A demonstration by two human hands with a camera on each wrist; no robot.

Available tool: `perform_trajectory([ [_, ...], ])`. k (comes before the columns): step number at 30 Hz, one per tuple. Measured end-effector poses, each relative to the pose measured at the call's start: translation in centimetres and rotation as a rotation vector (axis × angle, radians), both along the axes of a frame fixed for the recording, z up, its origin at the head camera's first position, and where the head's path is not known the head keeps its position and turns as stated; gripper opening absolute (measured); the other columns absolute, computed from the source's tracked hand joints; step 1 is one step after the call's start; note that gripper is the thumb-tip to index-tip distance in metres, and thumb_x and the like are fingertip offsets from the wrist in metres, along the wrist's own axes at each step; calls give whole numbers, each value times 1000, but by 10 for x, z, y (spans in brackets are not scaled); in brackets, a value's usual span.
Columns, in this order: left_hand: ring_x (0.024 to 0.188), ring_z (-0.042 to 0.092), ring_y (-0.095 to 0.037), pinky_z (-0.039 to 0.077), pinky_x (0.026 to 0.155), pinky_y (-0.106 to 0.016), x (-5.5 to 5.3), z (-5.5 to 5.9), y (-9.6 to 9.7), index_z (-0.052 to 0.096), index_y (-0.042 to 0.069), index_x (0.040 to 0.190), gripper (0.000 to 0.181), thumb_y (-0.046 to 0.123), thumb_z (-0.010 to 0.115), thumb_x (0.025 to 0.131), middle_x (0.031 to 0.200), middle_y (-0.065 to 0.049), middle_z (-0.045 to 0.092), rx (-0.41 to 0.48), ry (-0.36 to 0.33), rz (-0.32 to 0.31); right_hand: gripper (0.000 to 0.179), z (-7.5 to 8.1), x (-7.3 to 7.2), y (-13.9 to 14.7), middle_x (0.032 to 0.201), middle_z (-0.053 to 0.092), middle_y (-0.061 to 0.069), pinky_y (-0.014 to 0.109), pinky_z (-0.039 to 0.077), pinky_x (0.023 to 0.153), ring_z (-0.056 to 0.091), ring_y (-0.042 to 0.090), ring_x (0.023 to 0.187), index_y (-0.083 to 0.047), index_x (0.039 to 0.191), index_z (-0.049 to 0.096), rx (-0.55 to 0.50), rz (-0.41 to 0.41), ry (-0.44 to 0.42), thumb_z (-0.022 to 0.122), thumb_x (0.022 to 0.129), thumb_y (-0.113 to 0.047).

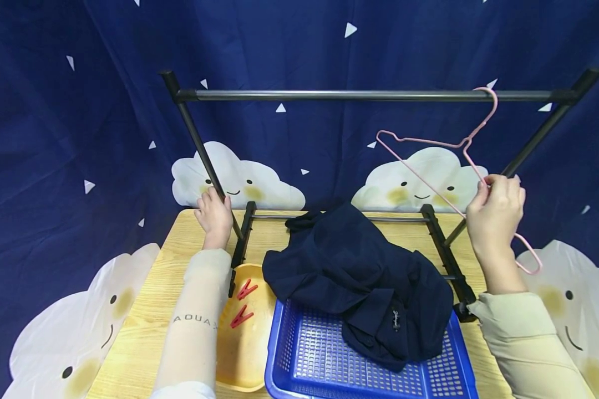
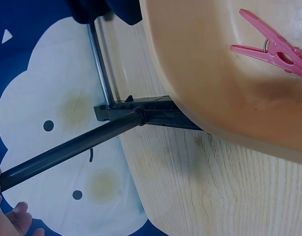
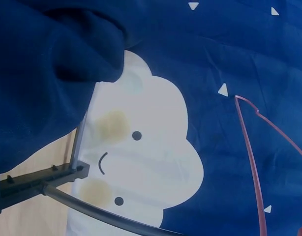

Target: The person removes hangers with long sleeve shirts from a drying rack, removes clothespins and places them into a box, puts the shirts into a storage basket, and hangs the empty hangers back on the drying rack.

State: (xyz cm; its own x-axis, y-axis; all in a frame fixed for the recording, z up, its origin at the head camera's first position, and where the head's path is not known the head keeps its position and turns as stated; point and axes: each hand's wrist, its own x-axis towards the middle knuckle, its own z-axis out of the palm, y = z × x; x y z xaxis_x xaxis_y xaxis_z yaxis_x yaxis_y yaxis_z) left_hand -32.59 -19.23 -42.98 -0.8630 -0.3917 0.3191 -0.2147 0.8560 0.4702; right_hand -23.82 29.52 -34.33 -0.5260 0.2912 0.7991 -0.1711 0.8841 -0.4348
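Observation:
My right hand (image 1: 499, 213) grips the side of a pink clothes hanger (image 1: 419, 141), whose hook is over the rack's top bar (image 1: 359, 96). Part of the hanger also shows in the right wrist view. At the left upright (image 1: 199, 144) of the black rack is my left hand (image 1: 214, 216), its thumb overlapping the pole and its other fingers loosely bent beside it. Below, a dark navy garment (image 1: 329, 255) lies bunched over the rack's base and a blue plastic basket (image 1: 274, 354), a small white label showing on it.
A yellow basin (image 1: 247, 360) holding red clothespins (image 1: 241, 317) stands left of the basket, on a wooden table (image 1: 130, 343). The rack's black feet (image 1: 444, 255) rest on the tabletop. Behind hangs a blue curtain (image 1: 304, 50) with smiling clouds.

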Motion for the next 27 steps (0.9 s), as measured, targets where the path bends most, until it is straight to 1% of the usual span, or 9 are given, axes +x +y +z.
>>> perform_trajectory([
  [4, 108, 39, -37, 32, 85, -50, 0, 0, 1, 38, 3, 122, 40, 34, 43, 96, 115, -20, 45, -1, -4, -1, 25, -3, -1, 0, 94, 49, 31, 52, 30, 84, 42, 48, 93, 13, 101, 54, 37, -7, -9, 45, 94, -10],
  [12, 107, 39, -37, 32, 85, -50, -1, -1, 1, 37, 3, 123, 42, 35, 43, 96, 116, -20, 45, -5, 1, 4, 25, -7, -3, -2, 92, 48, 31, 54, 29, 77, 41, 49, 88, 11, 100, 53, 108, -16, -1, 44, 94, -11],
  [17, 108, 39, -37, 32, 84, -50, 0, 0, 1, 37, 4, 124, 42, 35, 43, 96, 116, -20, 45, 0, 1, 5, 24, -8, -3, -1, 93, 49, 30, 55, 30, 75, 42, 49, 88, 10, 101, 54, 120, -34, -5, 45, 94, -12],
  [27, 107, 39, -37, 32, 84, -50, 0, -1, 1, 38, 3, 122, 41, 34, 42, 96, 115, -20, 45, -4, 3, 7, 23, -8, -3, -1, 95, 50, 30, 56, 30, 73, 43, 49, 89, 8, 103, 54, 126, -40, -20, 44, 93, -10],
])
